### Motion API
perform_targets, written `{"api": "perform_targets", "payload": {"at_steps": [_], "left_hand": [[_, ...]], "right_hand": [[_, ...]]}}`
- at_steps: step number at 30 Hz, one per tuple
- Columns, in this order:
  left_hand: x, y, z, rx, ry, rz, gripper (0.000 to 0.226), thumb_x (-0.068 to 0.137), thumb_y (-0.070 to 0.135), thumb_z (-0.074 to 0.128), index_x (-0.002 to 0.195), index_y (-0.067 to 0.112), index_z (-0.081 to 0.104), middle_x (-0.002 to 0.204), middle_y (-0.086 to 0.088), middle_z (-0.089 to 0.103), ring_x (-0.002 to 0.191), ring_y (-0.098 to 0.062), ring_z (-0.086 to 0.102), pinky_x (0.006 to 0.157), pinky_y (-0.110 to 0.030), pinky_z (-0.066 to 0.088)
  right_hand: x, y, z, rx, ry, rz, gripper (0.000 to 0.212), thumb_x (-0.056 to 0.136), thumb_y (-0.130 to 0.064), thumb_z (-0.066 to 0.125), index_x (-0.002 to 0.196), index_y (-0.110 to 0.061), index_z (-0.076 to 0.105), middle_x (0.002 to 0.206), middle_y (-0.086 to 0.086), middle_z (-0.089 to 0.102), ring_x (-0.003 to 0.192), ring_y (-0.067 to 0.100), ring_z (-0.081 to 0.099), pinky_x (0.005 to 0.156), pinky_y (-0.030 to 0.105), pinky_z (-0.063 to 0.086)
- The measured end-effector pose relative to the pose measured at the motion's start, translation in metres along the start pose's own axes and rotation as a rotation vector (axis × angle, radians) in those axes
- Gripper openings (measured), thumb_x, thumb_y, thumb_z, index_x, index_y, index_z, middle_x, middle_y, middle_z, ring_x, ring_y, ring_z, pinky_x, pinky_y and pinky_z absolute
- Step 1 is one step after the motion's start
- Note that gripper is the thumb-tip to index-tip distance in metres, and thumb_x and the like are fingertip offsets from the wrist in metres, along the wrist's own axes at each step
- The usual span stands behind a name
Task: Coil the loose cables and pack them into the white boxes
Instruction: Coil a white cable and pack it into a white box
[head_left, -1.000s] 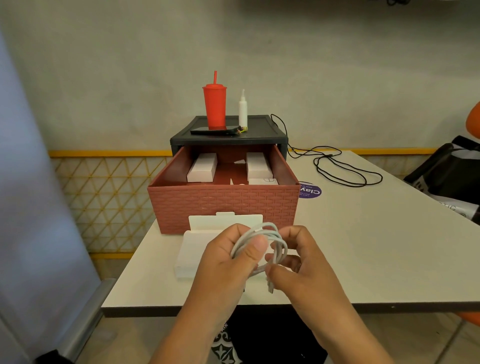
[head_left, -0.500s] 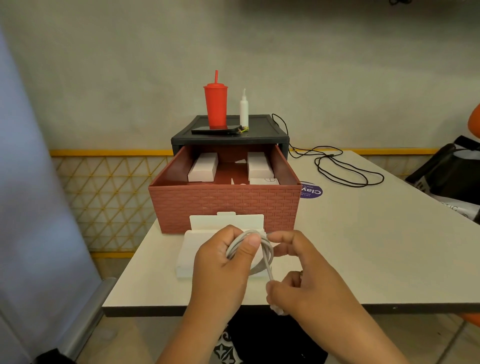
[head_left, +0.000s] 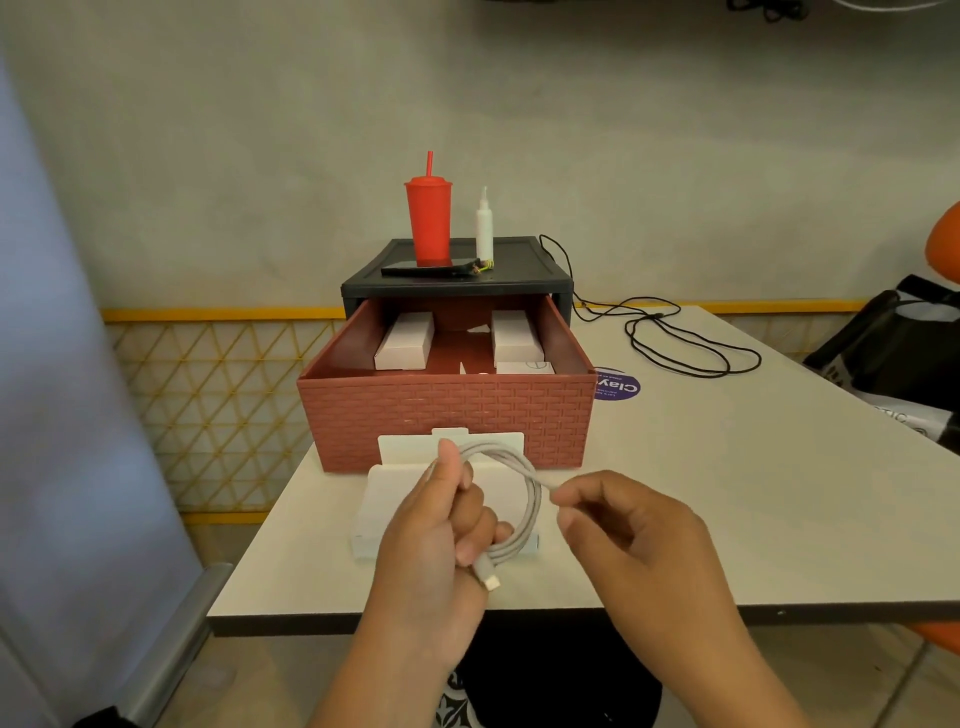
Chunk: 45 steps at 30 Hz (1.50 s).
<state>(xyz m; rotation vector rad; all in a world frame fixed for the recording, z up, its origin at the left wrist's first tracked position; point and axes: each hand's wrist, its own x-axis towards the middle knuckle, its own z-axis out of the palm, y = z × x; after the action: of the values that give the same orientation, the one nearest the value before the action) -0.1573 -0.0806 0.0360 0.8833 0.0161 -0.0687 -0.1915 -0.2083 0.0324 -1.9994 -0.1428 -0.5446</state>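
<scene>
Left hand (head_left: 431, 525) grips the white cable (head_left: 525, 493) as a round coil over the open box (head_left: 387, 501). Right hand (head_left: 628, 535) now pinches the free end beside the loop; half a second ago it was pulling from below. Judged: coiling nearly done, boxing next.

Count: one coil, one open box, three white boxes (head_left: 405, 340) in the drawer (head_left: 447, 415), one black cable (head_left: 675, 345) loose beyond.

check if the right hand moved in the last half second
Yes: right hand went from the table's front edge up toward the red drawer, pinching the cable.
</scene>
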Motion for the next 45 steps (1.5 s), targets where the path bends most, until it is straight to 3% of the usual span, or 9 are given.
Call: {"api": "perform_targets", "payload": {"at_steps": [4, 7, 14, 21, 29, 33, 36, 41, 45], "left_hand": [[-0.001, -0.008, 0.005, -0.278, -0.037, -0.059, 0.034, 0.077, 0.045, 0.049, 0.060, 0.016, 0.042, 0.053, 0.002, 0.036, 0.049, -0.010, 0.038, 0.066, -0.026, 0.039], [-0.003, -0.015, 0.011, -0.220, -0.026, -0.046, 0.042, 0.075, 0.051, 0.046, 0.050, 0.019, 0.054, 0.067, 0.001, 0.055, 0.072, -0.014, 0.052, 0.077, -0.031, 0.045], [-0.005, -0.030, 0.010, -0.115, -0.081, -0.081, 0.038, 0.073, 0.056, 0.043, 0.059, 0.022, 0.050, 0.106, -0.001, 0.063, 0.112, -0.025, 0.049, 0.082, -0.033, 0.038], [-0.006, -0.036, 0.007, 0.070, -0.194, -0.106, 0.044, 0.081, 0.062, 0.047, 0.056, 0.026, 0.053, 0.097, 0.004, 0.066, 0.101, -0.013, 0.059, 0.106, -0.038, 0.029], [0.008, -0.042, -0.015, 0.346, -0.201, -0.065, 0.039, 0.079, 0.054, 0.040, 0.066, 0.025, 0.063, 0.103, 0.006, 0.067, 0.114, -0.019, 0.054, 0.104, -0.039, 0.031], [0.023, -0.044, -0.028, 0.653, -0.075, 0.150, 0.017, 0.094, 0.028, 0.047, 0.094, 0.028, 0.064, 0.106, 0.009, 0.066, 0.104, -0.006, 0.057, 0.092, -0.022, 0.041], [0.039, -0.030, -0.042, 0.719, 0.162, 0.357, 0.017, 0.092, 0.013, 0.053, 0.088, 0.026, 0.063, 0.095, 0.007, 0.063, 0.090, -0.012, 0.056, 0.081, -0.025, 0.044], [0.065, -0.009, -0.069, 0.910, 0.429, 0.497, 0.013, 0.089, 0.009, 0.056, 0.091, 0.020, 0.061, 0.105, 0.004, 0.051, 0.092, -0.012, 0.050, 0.075, -0.019, 0.035], [0.077, -0.002, -0.075, 0.956, 0.504, 0.537, 0.015, 0.088, 0.005, 0.057, 0.099, 0.014, 0.062, 0.110, 0.004, 0.044, 0.094, -0.011, 0.049, 0.083, -0.016, 0.033]], "right_hand": [[-0.008, -0.003, 0.016, 0.349, -0.078, 0.073, 0.025, 0.085, -0.010, 0.062, 0.096, -0.032, 0.061, 0.093, -0.028, 0.065, 0.093, -0.007, 0.060, 0.078, 0.007, 0.045], [-0.013, -0.002, 0.028, 0.479, -0.059, 0.140, 0.031, 0.087, -0.009, 0.058, 0.104, -0.035, 0.053, 0.093, -0.033, 0.062, 0.093, -0.009, 0.060, 0.071, 0.006, 0.046], [-0.002, 0.005, 0.032, 0.635, 0.208, 0.263, 0.009, 0.092, -0.016, 0.050, 0.090, -0.022, 0.056, 0.084, -0.004, 0.064, 0.064, 0.008, 0.062, 0.060, 0.026, 0.052], [0.013, 0.021, 0.033, 0.621, 0.375, 0.341, 0.017, 0.094, -0.029, 0.046, 0.087, -0.016, 0.056, 0.067, 0.000, 0.050, 0.058, 0.010, 0.047, 0.059, 0.032, 0.044], [0.024, 0.046, 0.040, 0.612, 0.240, 0.451, 0.042, 0.094, -0.041, 0.040, 0.078, -0.008, 0.061, 0.056, 0.000, 0.050, 0.052, 0.012, 0.050, 0.052, 0.028, 0.044], [0.034, 0.065, 0.041, 0.458, 0.243, 0.427, 0.046, 0.091, -0.046, 0.042, 0.074, -0.007, 0.061, 0.053, -0.001, 0.048, 0.056, 0.017, 0.046, 0.055, 0.029, 0.037], [0.041, 0.080, 0.041, 0.383, 0.254, 0.424, 0.042, 0.095, -0.041, 0.042, 0.070, -0.011, 0.058, 0.054, -0.002, 0.048, 0.053, 0.012, 0.043, 0.054, 0.025, 0.034], [0.050, 0.098, 0.047, 0.331, 0.241, 0.385, 0.044, 0.096, -0.038, 0.042, 0.065, -0.009, 0.054, 0.060, -0.001, 0.054, 0.059, 0.013, 0.049, 0.054, 0.016, 0.038], [0.059, 0.106, 0.056, 0.292, 0.167, 0.379, 0.041, 0.094, -0.042, 0.042, 0.083, -0.012, 0.067, 0.084, -0.007, 0.070, 0.087, 0.015, 0.063, 0.083, 0.038, 0.050]]}}
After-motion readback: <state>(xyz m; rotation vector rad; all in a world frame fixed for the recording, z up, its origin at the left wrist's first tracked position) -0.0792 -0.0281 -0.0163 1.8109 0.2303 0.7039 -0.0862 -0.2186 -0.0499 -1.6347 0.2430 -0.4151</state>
